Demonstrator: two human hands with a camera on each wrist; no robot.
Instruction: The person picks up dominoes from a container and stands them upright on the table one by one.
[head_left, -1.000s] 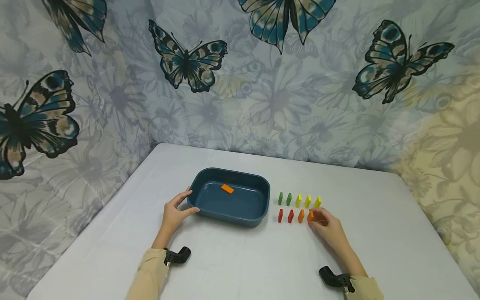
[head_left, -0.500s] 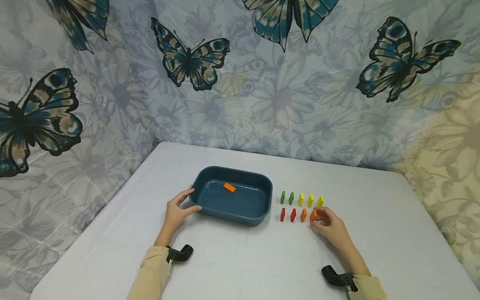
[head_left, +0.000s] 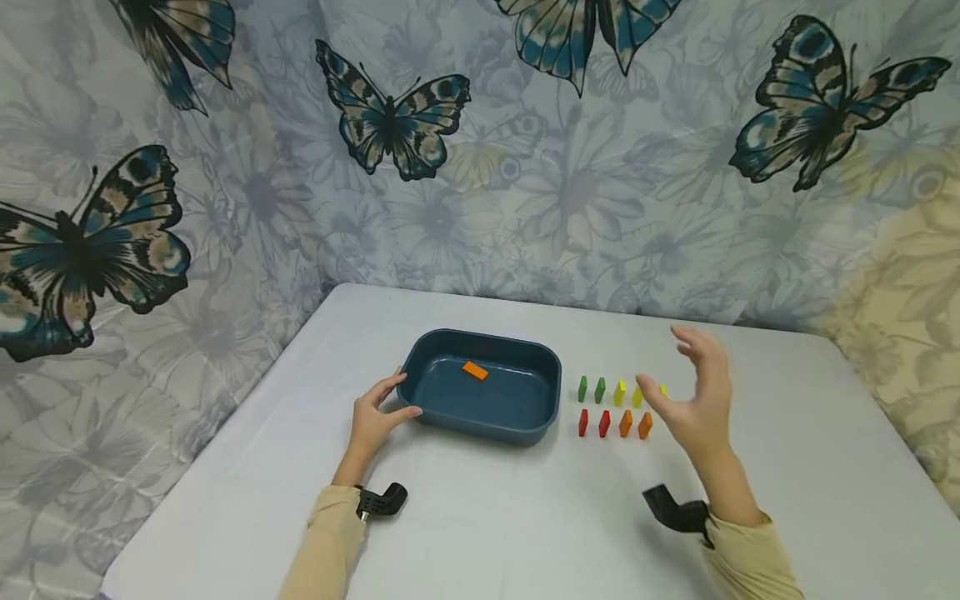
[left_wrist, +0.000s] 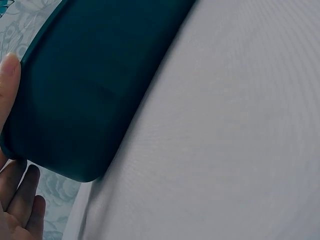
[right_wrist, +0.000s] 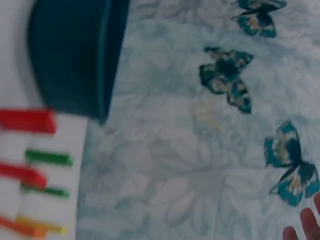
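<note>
A dark blue-green rectangular dish (head_left: 480, 427) stands on the table with one orange domino-like block (head_left: 475, 370) lying flat inside. At its left end, my left hand (head_left: 375, 421) holds the corner, thumb on the near side and fingers at the end wall. My right hand (head_left: 701, 400) is raised to the right of the blocks, thumb and fingers spread apart, nothing held. Small blocks stand upright in two rows: green (head_left: 582, 388) and yellow (head_left: 619, 392) behind, red (head_left: 583, 422) and orange (head_left: 626, 423) in front. My right thumb partly hides the yellow ones.
The white-covered table (head_left: 480, 517) reaches back to a butterfly-patterned wall cloth (head_left: 442, 233), which also lines the left side. A black wrist camera (head_left: 384, 500) is strapped on the left arm, another (head_left: 675, 510) on the right.
My right hand has let go of the rightmost orange block, which stays standing, and has lifted up and away. My left hand keeps its place on the dish. The head view has shifted slightly.
</note>
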